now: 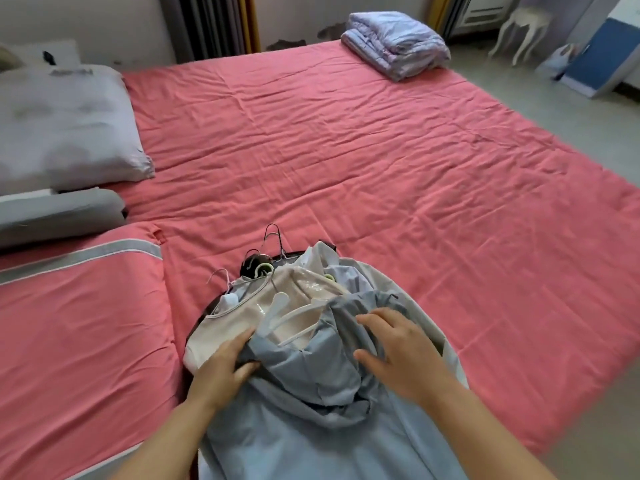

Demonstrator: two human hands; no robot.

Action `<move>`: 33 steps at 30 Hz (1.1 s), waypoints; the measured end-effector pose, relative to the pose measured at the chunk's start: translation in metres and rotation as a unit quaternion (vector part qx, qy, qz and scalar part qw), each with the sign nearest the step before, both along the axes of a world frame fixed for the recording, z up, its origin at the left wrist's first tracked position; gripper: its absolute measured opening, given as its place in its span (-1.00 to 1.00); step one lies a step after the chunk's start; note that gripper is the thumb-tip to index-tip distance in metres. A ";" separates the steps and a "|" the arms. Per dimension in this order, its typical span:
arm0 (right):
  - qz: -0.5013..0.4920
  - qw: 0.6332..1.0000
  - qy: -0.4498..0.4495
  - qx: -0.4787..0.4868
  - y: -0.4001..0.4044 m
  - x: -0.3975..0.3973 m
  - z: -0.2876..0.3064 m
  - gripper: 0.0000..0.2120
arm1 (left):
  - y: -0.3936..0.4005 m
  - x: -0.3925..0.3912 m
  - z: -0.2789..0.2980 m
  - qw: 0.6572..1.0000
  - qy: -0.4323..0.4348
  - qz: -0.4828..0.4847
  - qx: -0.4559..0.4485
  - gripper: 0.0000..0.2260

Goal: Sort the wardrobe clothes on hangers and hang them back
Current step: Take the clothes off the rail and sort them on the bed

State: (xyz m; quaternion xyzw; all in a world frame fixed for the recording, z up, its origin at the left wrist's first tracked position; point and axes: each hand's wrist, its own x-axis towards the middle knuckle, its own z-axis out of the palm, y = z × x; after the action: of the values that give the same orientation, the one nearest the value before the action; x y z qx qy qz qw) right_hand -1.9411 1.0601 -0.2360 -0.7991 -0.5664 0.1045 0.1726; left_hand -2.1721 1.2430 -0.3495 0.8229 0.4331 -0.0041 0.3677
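A heap of clothes on hangers lies on the near edge of the pink bed [346, 161]. On top is a grey-blue hooded jacket [311, 393], with a cream garment [239, 313] under it and white plastic hangers [287, 317] showing between them. Metal hanger hooks [273, 237] stick out at the far end of the heap. My left hand [225, 365] grips the jacket's left edge, thumb on top and fingers tucked underneath. My right hand [398, 348] rests on the jacket's hood with its fingers spread and slightly bent.
Grey pillows [65, 126] and a grey bolster [59, 213] lie at the left of the bed, a folded lilac quilt [394, 43] at its far right corner. A pink duvet [79, 334] covers the near left. Bare floor and a white stool [523, 29] are to the right.
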 end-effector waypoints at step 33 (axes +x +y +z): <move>-0.464 0.869 -0.002 0.170 -0.427 -0.236 0.135 -0.66 | -0.392 0.012 0.251 0.787 -0.185 -0.573 0.137 -0.38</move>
State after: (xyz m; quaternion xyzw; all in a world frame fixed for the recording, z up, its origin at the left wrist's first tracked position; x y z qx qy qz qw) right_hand -2.1773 0.6334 -0.1014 -0.9284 -0.1394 -0.0874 0.3331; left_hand -2.1603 0.8512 -0.0989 0.9466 -0.1981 -0.0022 0.2543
